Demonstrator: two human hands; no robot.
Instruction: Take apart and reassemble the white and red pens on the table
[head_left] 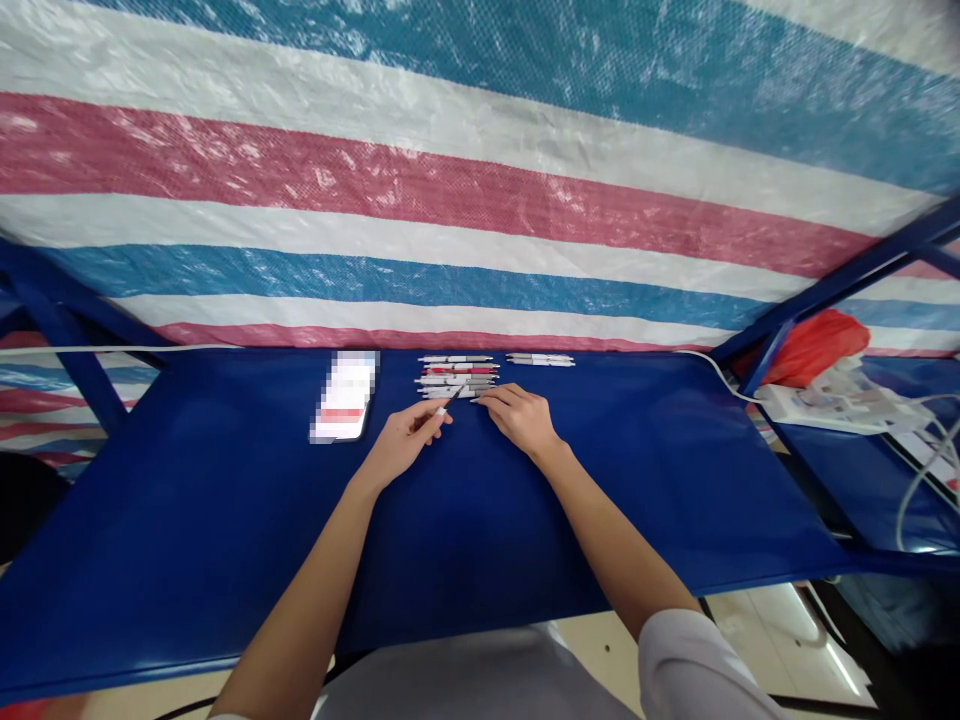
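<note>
Several pens (pixel 457 371) lie side by side in a stack of rows at the back middle of the blue table, mostly white and grey, with one red. My left hand (pixel 405 437) is closed in front of their left part, pinching a slim pen (pixel 452 400) with a white lower end and a dark upper end slanting up to the right. At the right end of the nearest row is my right hand (pixel 521 415), palm down, fingers bent together on a pen (pixel 475 401) whose light end just shows; the rest is hidden under the fingers.
A few more pens (pixel 540 359) lie at the back, right of the row. A phone (pixel 346 398) with a lit, blurred screen lies on the left. A power strip (pixel 817 408) with cables and a red bag (pixel 814 345) are at the far right. A striped sheet (pixel 450 230) hangs behind the table (pixel 637 500).
</note>
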